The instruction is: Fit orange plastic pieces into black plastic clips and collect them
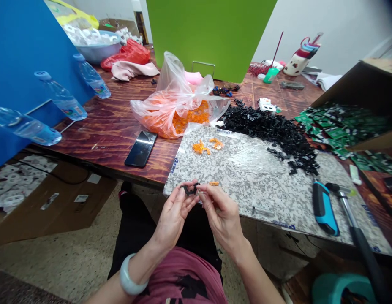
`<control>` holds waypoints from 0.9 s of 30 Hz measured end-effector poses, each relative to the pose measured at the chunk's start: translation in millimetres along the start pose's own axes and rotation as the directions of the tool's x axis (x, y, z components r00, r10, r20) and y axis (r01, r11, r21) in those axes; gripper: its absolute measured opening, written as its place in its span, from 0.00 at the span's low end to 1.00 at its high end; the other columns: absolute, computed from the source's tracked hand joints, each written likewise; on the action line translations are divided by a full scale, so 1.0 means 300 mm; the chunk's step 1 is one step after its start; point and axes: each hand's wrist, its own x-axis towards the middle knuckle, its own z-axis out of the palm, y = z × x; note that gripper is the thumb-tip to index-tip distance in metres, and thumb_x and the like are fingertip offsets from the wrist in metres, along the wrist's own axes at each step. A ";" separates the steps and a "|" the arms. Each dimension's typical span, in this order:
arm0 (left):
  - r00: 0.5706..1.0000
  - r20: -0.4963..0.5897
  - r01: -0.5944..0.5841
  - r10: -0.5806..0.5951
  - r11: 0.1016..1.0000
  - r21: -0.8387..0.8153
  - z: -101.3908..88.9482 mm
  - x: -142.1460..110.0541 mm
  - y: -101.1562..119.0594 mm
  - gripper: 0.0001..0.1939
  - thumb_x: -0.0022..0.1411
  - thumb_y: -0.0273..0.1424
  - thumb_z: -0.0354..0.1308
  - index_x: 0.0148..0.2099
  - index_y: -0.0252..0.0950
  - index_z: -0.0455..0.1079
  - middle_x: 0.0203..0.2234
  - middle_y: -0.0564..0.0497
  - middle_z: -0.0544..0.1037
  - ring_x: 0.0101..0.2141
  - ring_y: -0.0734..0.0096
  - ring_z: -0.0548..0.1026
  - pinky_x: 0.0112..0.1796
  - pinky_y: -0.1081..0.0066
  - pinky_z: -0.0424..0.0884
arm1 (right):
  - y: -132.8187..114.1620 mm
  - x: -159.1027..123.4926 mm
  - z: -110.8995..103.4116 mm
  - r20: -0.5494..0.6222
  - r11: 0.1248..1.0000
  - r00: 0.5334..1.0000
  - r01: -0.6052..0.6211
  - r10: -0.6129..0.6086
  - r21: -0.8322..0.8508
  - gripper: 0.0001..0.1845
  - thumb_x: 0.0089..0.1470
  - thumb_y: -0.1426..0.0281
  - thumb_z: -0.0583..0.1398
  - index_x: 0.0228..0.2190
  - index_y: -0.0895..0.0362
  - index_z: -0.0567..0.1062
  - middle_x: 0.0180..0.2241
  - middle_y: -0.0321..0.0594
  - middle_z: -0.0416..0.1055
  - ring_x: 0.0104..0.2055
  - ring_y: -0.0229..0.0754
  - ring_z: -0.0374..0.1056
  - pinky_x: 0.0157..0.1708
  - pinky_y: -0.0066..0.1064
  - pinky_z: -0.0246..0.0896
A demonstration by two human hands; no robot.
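In front of my lap, my left hand (172, 213) is closed on a small black plastic part (189, 191). My right hand (224, 216) pinches at the right end of that part; whether a smaller piece sits between its fingertips is too small to tell. Just beyond the fingers a little orange plastic piece (214, 183) lies at the edge of the speckled board (189, 169). Farther up the board are more orange pieces (200, 147). A spread of thin clear strips (257, 158) lies beside a large heap of black plastic parts (265, 124).
An open plastic bag of orange parts (173, 112) and a phone (140, 148) lie left of the board. On the right are a blue-black tool handle (324, 209), a hammer (349, 211) and a box of green circuit boards (338, 84). Water bottles (61, 97) stand at left.
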 end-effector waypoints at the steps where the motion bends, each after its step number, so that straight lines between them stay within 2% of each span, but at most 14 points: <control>1: 1.000 0.009 -0.002 0.002 1.000 0.002 -0.002 0.000 -0.002 0.11 0.62 0.33 0.57 0.46 0.36 0.72 0.51 0.47 0.74 0.48 0.65 0.74 0.49 0.68 0.69 | 0.002 0.001 0.003 0.021 1.000 1.000 0.008 -0.007 -0.013 0.13 0.60 0.75 0.52 0.44 0.54 0.72 0.39 0.42 0.73 0.40 0.39 0.70 0.39 0.30 0.67; 5: 1.000 0.026 -0.012 0.012 1.000 0.009 -0.009 0.001 -0.010 0.10 0.62 0.34 0.57 0.45 0.38 0.72 0.50 0.48 0.75 0.45 0.66 0.76 0.47 0.69 0.70 | 0.010 -0.009 0.022 0.025 0.999 0.999 -0.038 0.037 0.019 0.14 0.59 0.75 0.54 0.45 0.54 0.72 0.40 0.43 0.74 0.40 0.40 0.72 0.39 0.31 0.68; 9: 0.999 0.051 -0.017 0.015 0.999 0.029 -0.012 0.000 -0.019 0.09 0.64 0.34 0.55 0.45 0.39 0.72 0.45 0.50 0.78 0.43 0.69 0.77 0.45 0.73 0.71 | 0.011 -0.017 0.039 0.002 0.990 0.991 -0.130 0.131 0.057 0.06 0.57 0.74 0.56 0.36 0.57 0.73 0.32 0.39 0.75 0.32 0.38 0.72 0.34 0.27 0.68; 14: 0.997 0.074 -0.013 0.010 0.999 0.035 -0.012 -0.006 -0.025 0.10 0.64 0.34 0.56 0.46 0.40 0.72 0.44 0.50 0.79 0.44 0.68 0.76 0.46 0.73 0.71 | 0.008 -0.014 0.043 -0.025 0.995 0.995 -0.101 0.100 -0.024 0.06 0.56 0.75 0.56 0.33 0.57 0.73 0.31 0.38 0.74 0.31 0.36 0.71 0.33 0.26 0.66; 22: 0.998 0.035 0.044 -0.046 0.997 0.062 -0.008 -0.020 -0.026 0.12 0.62 0.33 0.58 0.47 0.35 0.74 0.43 0.46 0.80 0.43 0.64 0.77 0.44 0.69 0.72 | 0.001 -0.017 0.038 -0.014 0.987 0.988 -0.154 0.153 -0.040 0.05 0.55 0.74 0.57 0.31 0.57 0.73 0.28 0.37 0.74 0.26 0.36 0.71 0.26 0.24 0.65; 27: 0.999 0.000 0.052 -0.052 0.992 0.119 -0.005 -0.023 -0.024 0.13 0.58 0.33 0.61 0.45 0.35 0.77 0.39 0.46 0.82 0.39 0.63 0.79 0.42 0.69 0.72 | -0.004 -0.021 0.043 -0.024 0.980 0.981 -0.195 0.194 -0.028 0.05 0.55 0.73 0.57 0.30 0.57 0.74 0.26 0.37 0.75 0.25 0.36 0.71 0.24 0.24 0.65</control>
